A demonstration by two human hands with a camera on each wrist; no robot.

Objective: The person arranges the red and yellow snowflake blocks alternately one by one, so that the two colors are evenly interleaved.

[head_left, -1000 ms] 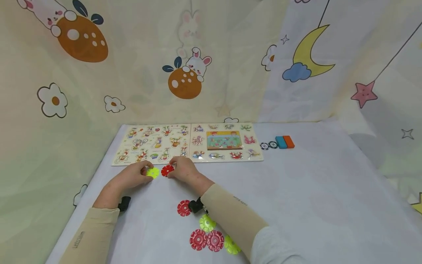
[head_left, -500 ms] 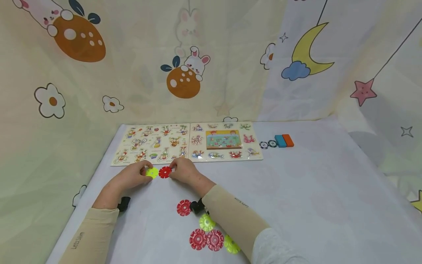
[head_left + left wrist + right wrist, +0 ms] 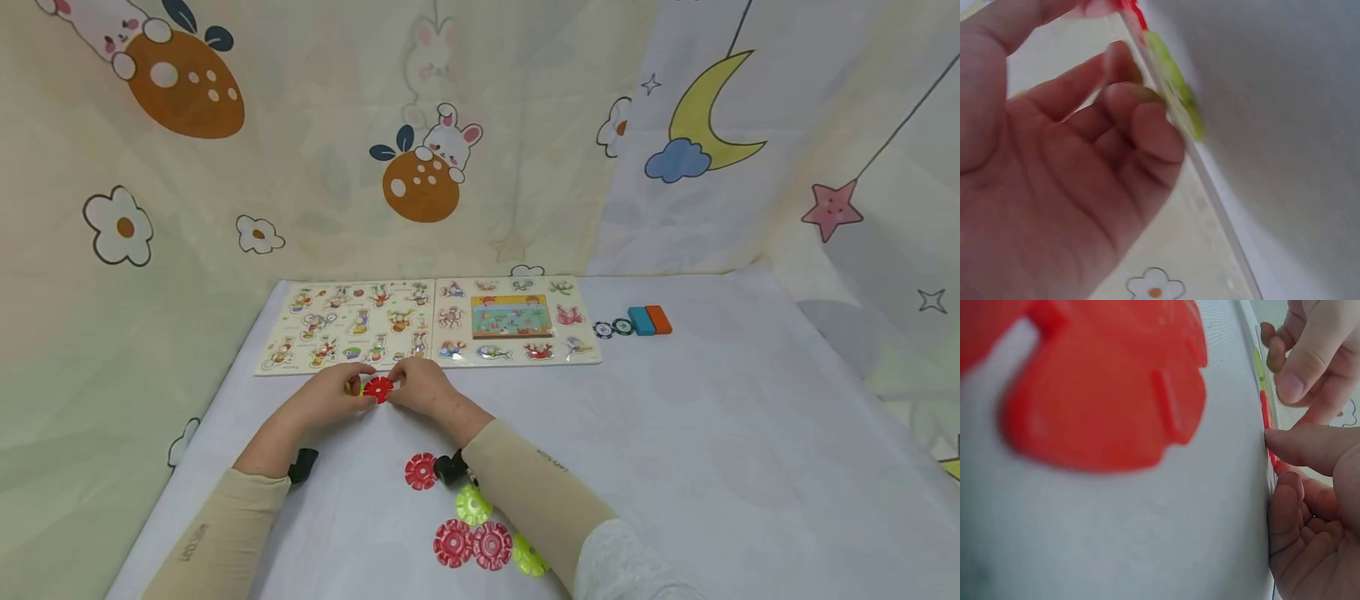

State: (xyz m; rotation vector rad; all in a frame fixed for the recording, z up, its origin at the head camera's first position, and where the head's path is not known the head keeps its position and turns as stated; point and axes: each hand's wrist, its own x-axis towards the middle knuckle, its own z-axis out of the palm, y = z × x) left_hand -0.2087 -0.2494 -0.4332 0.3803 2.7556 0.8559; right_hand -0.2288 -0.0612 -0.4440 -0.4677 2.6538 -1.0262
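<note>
My right hand [image 3: 427, 387] pinches the right edge of a red notched disc [image 3: 378, 389] near the boards' front edge. From the other side my left hand [image 3: 330, 396] reaches over, thumb and index finger apart around the red disc's left side; whether they touch it I cannot tell. A yellow-green notched disc [image 3: 1172, 75] sits beside my left fingers, mostly covered by them in the head view. The two discs meet edge to edge in the right wrist view, but whether they interlock is unclear.
Puzzle boards [image 3: 517, 354] lie along the back. To their right are two black-and-white rounds [image 3: 612, 328], a blue block [image 3: 641, 321] and an orange block [image 3: 658, 320]. Loose red [image 3: 421, 472] and yellow-green discs [image 3: 474, 505] lie under and beside my right forearm.
The red disc has come left against the yellow-green one. My left hand has shifted right, from holding the yellow-green disc to around the red disc. My right hand keeps its pinch.
</note>
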